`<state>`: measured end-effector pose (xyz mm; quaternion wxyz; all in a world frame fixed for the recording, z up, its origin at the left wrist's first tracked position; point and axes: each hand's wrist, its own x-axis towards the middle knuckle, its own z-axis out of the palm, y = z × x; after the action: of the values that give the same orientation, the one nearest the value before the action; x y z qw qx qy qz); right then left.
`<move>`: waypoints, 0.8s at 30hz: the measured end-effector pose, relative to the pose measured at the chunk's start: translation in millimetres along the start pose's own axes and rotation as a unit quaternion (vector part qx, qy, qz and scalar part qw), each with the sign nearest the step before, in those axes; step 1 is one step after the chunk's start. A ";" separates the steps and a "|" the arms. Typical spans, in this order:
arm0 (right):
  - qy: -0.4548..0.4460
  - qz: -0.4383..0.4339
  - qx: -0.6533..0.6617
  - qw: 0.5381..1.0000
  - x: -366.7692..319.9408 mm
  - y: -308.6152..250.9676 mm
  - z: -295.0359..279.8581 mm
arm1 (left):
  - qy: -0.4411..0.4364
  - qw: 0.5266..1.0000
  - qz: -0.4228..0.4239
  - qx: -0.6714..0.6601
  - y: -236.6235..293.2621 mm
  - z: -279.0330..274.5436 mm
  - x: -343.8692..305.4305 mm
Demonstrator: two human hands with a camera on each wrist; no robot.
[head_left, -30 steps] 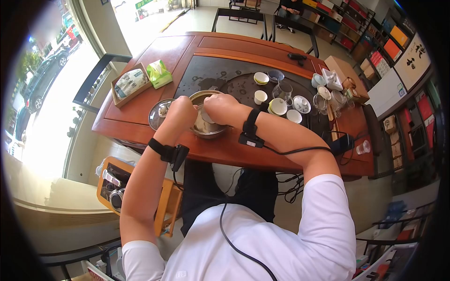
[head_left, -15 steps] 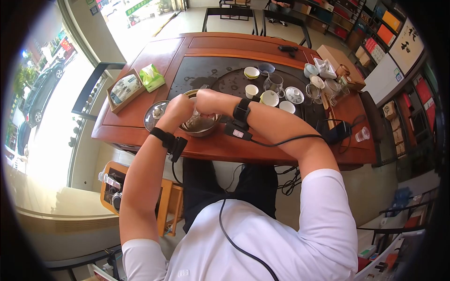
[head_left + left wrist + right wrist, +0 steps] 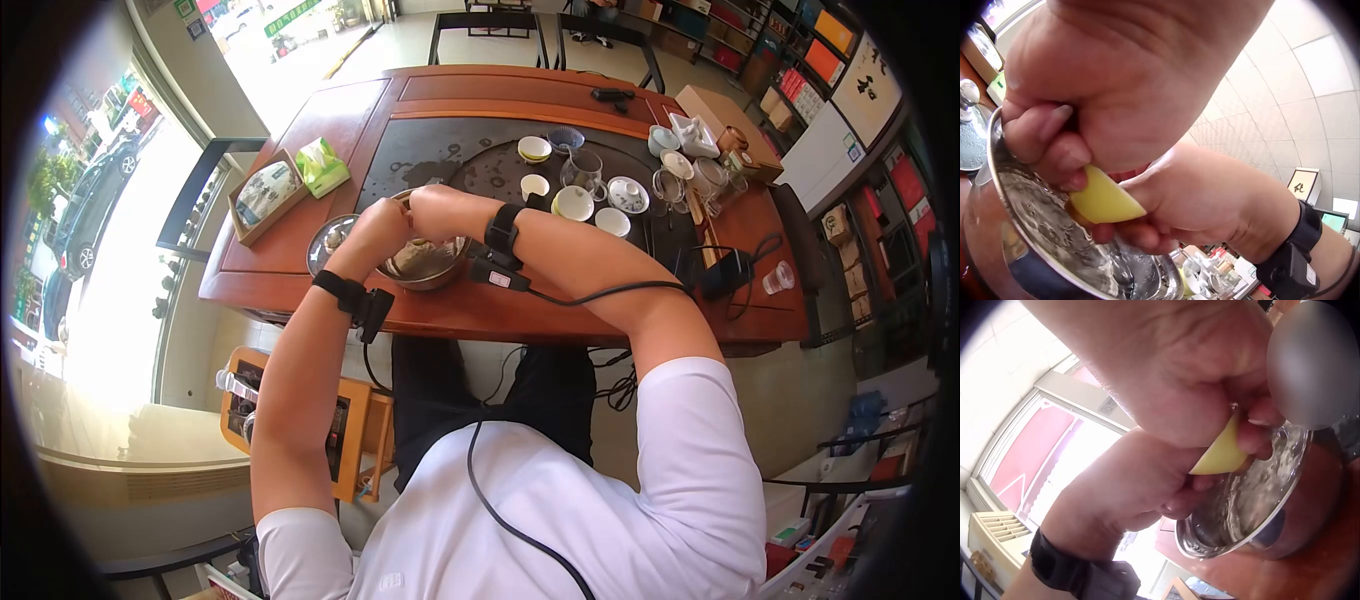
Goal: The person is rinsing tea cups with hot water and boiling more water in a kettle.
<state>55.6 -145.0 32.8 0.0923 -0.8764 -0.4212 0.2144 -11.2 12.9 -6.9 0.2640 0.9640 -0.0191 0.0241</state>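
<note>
Over a shiny metal pot (image 3: 425, 283) of rippling water, my two hands meet close together. The left hand (image 3: 382, 232) curls its fingers around one side of a small yellow cup (image 3: 1107, 197). From the other side the right hand (image 3: 440, 213) grips the same yellow cup (image 3: 1221, 452), its fingers bent around the edge. Much of the cup is hidden by both hands. In the left wrist view the water (image 3: 1054, 212) is stirred up just below the fingers. A glass lid (image 3: 322, 245) with a round knob lies left of the pot.
White and yellow cups (image 3: 574, 203), a lidded bowl (image 3: 628, 194) and a glass pitcher (image 3: 580, 172) stand on the dark tea tray (image 3: 430, 150) to the right. A green tissue pack (image 3: 322, 167) and an open box (image 3: 250, 225) sit at left. A cable (image 3: 610, 298) crosses my right forearm.
My right hand has moved left, closing the gap to the left hand above the pot. More of the pot's water shows now. The head view has shifted slightly.
</note>
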 end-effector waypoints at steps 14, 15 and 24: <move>0.019 -0.053 -0.035 0.998 8.6 12.9 3.1 | -0.010 0.995 -0.097 0.036 6.4 -4.7 2.2; 0.033 -0.063 -0.077 0.995 7.2 14.0 2.7 | 0.003 0.992 -0.121 0.016 11.6 -6.3 0.9; 0.023 0.024 0.222 0.975 -16.9 -1.5 -9.7 | -0.117 0.980 -0.155 -0.054 6.4 -7.2 3.7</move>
<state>49.7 -157.0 47.0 0.2888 -0.8488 -0.3395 0.2843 -8.1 11.0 2.8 0.3117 0.9359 0.0984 -0.1310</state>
